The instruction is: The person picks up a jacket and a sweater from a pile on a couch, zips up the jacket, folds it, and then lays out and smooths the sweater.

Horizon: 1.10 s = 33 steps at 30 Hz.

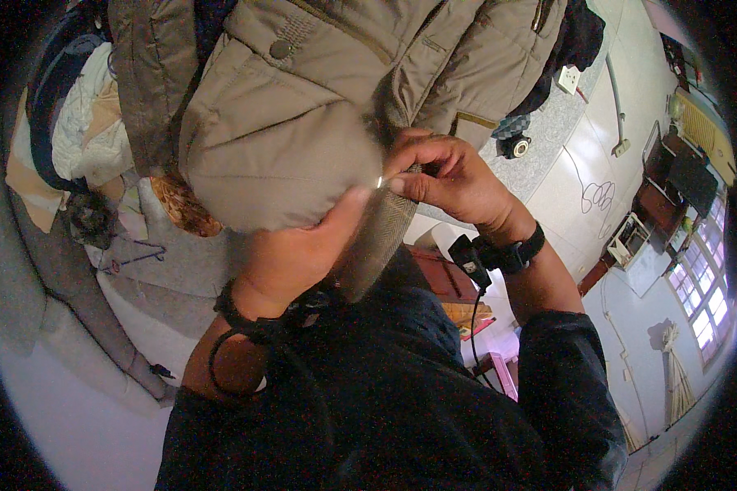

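Observation:
A padded olive-brown jacket lies before me, with a round button on one flap. My left hand grips the jacket's near edge, its thumb on top and its fingers hidden under the cloth. Between finger and thumb, my right hand pinches the fabric edge just right of the left thumb. A small shiny bit shows between the two thumbs; what it is I cannot tell. Below the pinch hangs a strip of grey-brown herringbone cloth. Both wrists wear black straps, and a cable runs from the right one.
At the left lie crumpled white cloth and a thin blue looped item on a grey surface. To the right are a white socket box, a round black item, and a loose cable on the tiled floor.

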Available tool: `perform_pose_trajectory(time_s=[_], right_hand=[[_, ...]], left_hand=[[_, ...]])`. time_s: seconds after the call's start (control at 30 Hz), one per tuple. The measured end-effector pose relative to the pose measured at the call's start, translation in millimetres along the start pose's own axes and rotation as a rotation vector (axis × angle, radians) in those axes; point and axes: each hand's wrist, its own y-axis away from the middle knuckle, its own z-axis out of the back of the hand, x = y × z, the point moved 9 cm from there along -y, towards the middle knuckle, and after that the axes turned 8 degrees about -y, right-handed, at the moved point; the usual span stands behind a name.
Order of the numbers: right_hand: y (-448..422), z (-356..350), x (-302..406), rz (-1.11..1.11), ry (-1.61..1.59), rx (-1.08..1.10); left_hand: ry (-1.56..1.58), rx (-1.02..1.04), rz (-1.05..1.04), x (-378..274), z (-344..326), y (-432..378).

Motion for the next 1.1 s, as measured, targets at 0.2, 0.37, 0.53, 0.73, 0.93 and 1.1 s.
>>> perform_pose_trajectory(time_s=[0.2,0.37,0.53,0.73,0.93,1.1], right_hand=[[-1,-1,1,0.013,0.027,-0.017],[2,2,-7,-0.066,-0.040,-0.074],[2,0,-6,-0.099,-0.107,-0.081],[3,1,-11,-0.161,-0.157,-0.104],[2,3,-16,-0.178,-0.133,-0.130],[-1,0,-18,-0.185,-0.038,-0.130]], left_hand=[[-0.036,-0.009,-0.055,0,-4,0],[-0.248,-0.016,-0.156,-10,-6,2],[-0.258,-0.075,-0.171,-7,-5,2],[-0.338,-0.067,-0.267,-14,-3,0],[-0.490,0.014,-0.363,-11,-7,10],[-0.796,0.083,-0.598,-20,-14,26]])
